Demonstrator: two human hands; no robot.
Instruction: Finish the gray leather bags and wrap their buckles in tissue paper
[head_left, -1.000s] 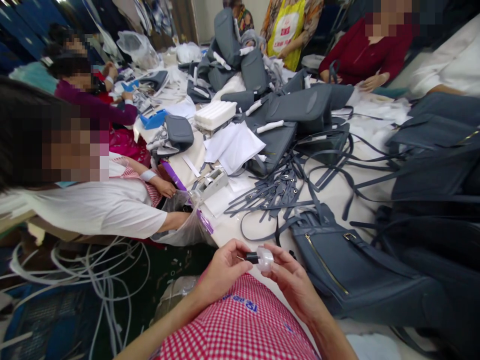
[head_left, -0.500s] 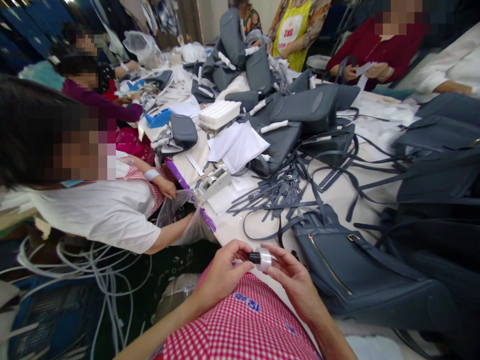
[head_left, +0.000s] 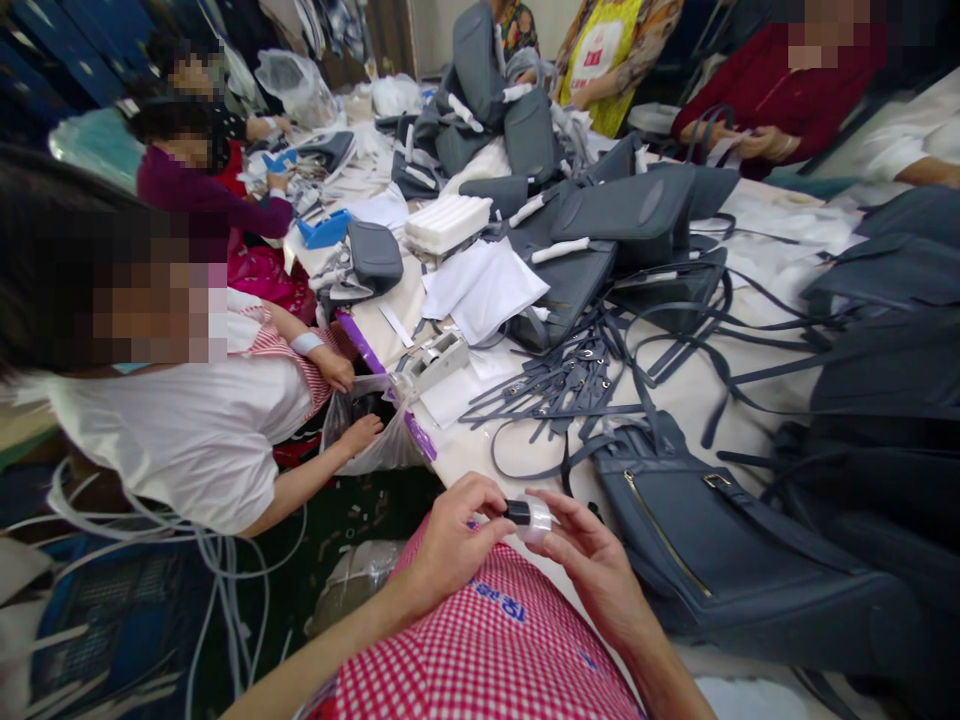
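Note:
In front of the red checked apron (head_left: 480, 640), my two hands meet around a small roll of clear tape (head_left: 535, 520). A short black cylinder (head_left: 517, 512), like a core, sticks out of its left side. My left hand (head_left: 461, 530) pinches the black cylinder between thumb and fingers. Curled round the roll from the right is my right hand (head_left: 589, 550), its fingertips on the tape. How deep the cylinder sits inside the roll is hidden. A grey tape dispenser (head_left: 441, 365) stands on the table beyond my hands.
A dark blue-grey handbag (head_left: 697, 530) lies close on my right. Thin straps with buckles (head_left: 562, 385) are heaped ahead, with more bags (head_left: 622, 215) piled behind. A co-worker in a white top (head_left: 202, 420) sits at my left, handling a clear plastic bag (head_left: 390, 445).
The view has shifted slightly. My hands still hold the tape roll and black cylinder together. The left co-worker's nearer hand has drawn back out of the clear plastic bag.

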